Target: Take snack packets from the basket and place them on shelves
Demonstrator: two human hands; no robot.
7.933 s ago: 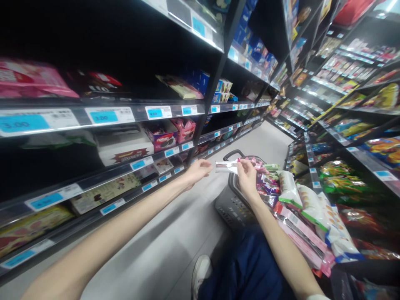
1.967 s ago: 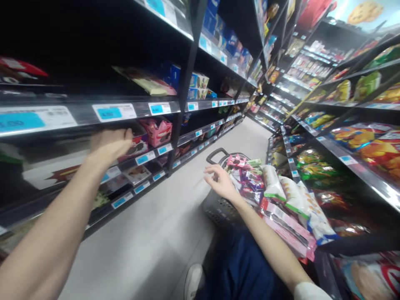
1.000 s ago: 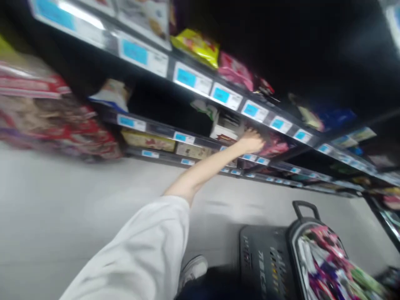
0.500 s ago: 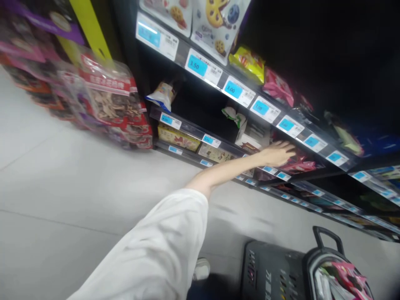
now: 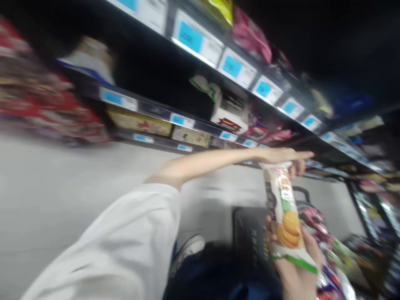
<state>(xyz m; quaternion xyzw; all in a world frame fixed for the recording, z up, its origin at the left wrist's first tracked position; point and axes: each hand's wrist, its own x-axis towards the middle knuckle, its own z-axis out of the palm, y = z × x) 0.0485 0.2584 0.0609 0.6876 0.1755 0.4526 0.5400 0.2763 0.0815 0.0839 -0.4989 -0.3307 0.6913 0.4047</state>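
Note:
A long white and green biscuit packet (image 5: pixel 284 212) with orange biscuits printed on it is held upright between both my hands. My right hand (image 5: pixel 295 260) grips its lower end from below. My left hand (image 5: pixel 286 158) reaches across and pinches its top end, forefinger stretched out. Both hands hover over a dark shopping basket (image 5: pixel 250 237) full of snack packets, by my knee. The picture is smeared by motion.
Dark shelves (image 5: pixel 162 112) with blue price tags (image 5: pixel 190 37) run along the left, holding boxes and bags of snacks. A white and red box (image 5: pixel 231 116) stands on the middle shelf. Grey floor (image 5: pixel 62 183) lies in front. My white shoe (image 5: pixel 187 250) shows below.
My left hand has left the middle shelf and come across to the basket. My right hand has come into view with the biscuit packet, which both hands now hold.

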